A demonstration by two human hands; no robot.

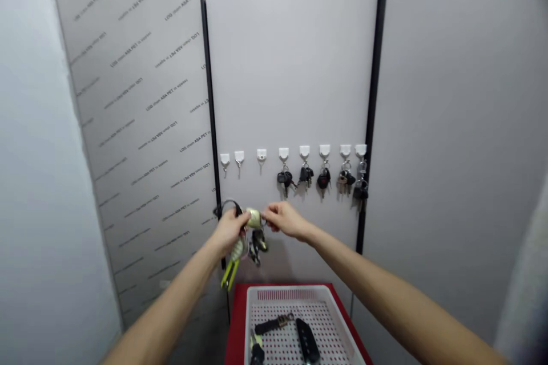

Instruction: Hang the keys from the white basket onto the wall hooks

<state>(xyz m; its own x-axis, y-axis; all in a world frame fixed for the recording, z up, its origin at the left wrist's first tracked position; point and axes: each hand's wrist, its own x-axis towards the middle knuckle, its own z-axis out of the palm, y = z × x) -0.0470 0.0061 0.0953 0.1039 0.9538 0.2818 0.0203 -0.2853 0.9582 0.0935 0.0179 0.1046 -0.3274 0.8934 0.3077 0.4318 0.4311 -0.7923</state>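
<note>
My left hand (231,229) is closed around a key bunch with a pale yellow-gold fob (253,218), a black loop and a bright yellow-green strap (230,274) hanging down. Dark and metallic pieces (258,241) dangle below the fob; their details are blurred. At the fob's right side, my right hand (283,219) pinches what looks like the metal ring of the same bunch. Both hands are in front of the pale panel, below the left part of a row of white hooks (261,154).
Key bunches (324,178) hang from the hooks on the right. Below stands a white perforated basket (338,305) on a red surface (236,319). It holds a black strap with a clasp (272,325), a black key fob (307,342) and another key (257,352). Black vertical strips (373,97) flank the panel.
</note>
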